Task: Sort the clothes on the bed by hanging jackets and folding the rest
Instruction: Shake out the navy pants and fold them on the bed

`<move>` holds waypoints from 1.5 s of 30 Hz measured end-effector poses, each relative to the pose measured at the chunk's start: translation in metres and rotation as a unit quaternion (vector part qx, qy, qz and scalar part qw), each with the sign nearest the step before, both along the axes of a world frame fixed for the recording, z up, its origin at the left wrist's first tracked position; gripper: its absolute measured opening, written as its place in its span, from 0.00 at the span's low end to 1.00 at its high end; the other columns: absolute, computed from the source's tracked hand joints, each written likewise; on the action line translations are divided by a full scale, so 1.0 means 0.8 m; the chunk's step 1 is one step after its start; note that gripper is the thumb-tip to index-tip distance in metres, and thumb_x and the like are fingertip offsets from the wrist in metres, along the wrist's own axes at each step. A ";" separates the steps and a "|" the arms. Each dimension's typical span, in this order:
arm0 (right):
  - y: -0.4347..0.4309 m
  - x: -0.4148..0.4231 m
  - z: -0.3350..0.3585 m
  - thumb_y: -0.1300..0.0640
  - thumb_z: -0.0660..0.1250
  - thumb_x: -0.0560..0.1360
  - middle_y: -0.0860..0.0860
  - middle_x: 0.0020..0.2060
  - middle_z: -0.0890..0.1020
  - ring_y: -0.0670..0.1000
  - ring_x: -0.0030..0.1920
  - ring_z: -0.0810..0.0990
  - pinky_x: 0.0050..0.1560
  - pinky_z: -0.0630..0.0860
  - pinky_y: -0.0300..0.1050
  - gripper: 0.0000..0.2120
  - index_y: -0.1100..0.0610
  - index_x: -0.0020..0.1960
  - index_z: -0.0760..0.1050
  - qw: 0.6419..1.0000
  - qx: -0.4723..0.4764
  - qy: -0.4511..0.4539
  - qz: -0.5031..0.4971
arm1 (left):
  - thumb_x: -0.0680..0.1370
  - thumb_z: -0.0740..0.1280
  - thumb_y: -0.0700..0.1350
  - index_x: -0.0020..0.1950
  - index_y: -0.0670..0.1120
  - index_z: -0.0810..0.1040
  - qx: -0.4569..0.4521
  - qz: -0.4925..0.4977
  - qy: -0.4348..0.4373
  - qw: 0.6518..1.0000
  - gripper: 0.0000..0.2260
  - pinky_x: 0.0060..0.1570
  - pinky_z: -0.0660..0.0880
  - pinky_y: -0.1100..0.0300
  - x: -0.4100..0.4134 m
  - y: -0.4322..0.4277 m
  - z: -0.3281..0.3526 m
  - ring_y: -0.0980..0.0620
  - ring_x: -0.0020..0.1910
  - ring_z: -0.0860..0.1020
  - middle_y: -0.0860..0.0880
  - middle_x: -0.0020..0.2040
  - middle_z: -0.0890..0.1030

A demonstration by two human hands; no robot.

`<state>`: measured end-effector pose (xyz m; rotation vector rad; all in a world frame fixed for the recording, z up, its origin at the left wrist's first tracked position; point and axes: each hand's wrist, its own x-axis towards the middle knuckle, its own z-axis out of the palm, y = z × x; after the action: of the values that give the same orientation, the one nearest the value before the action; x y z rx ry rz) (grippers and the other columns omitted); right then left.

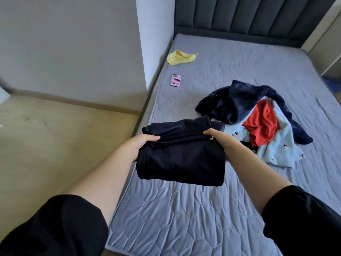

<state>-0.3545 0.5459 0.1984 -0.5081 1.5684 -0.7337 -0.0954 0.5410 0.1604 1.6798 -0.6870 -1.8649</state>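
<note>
Above the near left part of the bed, both hands hold a folded dark navy garment, seemingly lifted just off the surface. To finish this fold well, the two sides should stay level as it goes down flat on a bare stretch beside the pile, and the top layer then wants smoothing so the edges line up. The left hand grips its left side, thumb on top and fingers underneath; the right hand clasps the right side likewise. Just behind lie a navy fleece, a red garment and a pale blue garment, unsorted

left hand and right hand partly behind dark garment, headboard cropped
</note>
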 end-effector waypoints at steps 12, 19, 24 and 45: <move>0.015 0.192 0.305 0.59 0.74 0.69 0.56 0.34 0.81 0.54 0.31 0.80 0.27 0.75 0.40 0.09 0.63 0.43 0.77 0.984 -0.089 0.103 0.116 | 0.78 0.66 0.45 0.56 0.43 0.80 0.005 0.053 0.021 0.998 0.10 0.44 0.77 0.54 0.179 0.075 0.304 0.45 0.48 0.82 0.44 0.50 0.84; 0.012 0.275 0.363 0.58 0.71 0.69 0.54 0.33 0.80 0.53 0.34 0.80 0.36 0.79 0.45 0.06 0.62 0.41 0.78 0.932 -0.240 0.194 0.190 | 0.76 0.69 0.43 0.53 0.46 0.80 -0.093 0.107 -0.047 0.989 0.07 0.42 0.77 0.57 0.248 0.100 0.366 0.51 0.45 0.83 0.48 0.48 0.85; 0.034 0.351 0.386 0.52 0.69 0.67 0.48 0.30 0.76 0.50 0.32 0.76 0.28 0.67 0.40 0.09 0.53 0.36 0.70 0.831 -0.376 0.314 0.265 | 0.74 0.72 0.43 0.51 0.51 0.79 -0.190 0.169 -0.116 0.960 0.08 0.36 0.75 0.61 0.276 0.124 0.388 0.53 0.45 0.81 0.52 0.47 0.83; -0.074 1.086 0.478 0.51 0.62 0.73 0.53 0.41 0.81 0.59 0.39 0.76 0.36 0.66 0.44 0.11 0.54 0.52 0.73 0.580 -0.594 0.377 0.411 | 0.71 0.74 0.39 0.55 0.45 0.76 -0.252 0.386 -0.181 0.868 0.15 0.45 0.75 0.57 0.927 0.078 0.467 0.50 0.47 0.79 0.48 0.50 0.82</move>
<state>0.5142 0.4864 0.5809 -2.6485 1.0307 -0.7443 0.6463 0.6034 0.5339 1.6088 -0.4688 -0.7393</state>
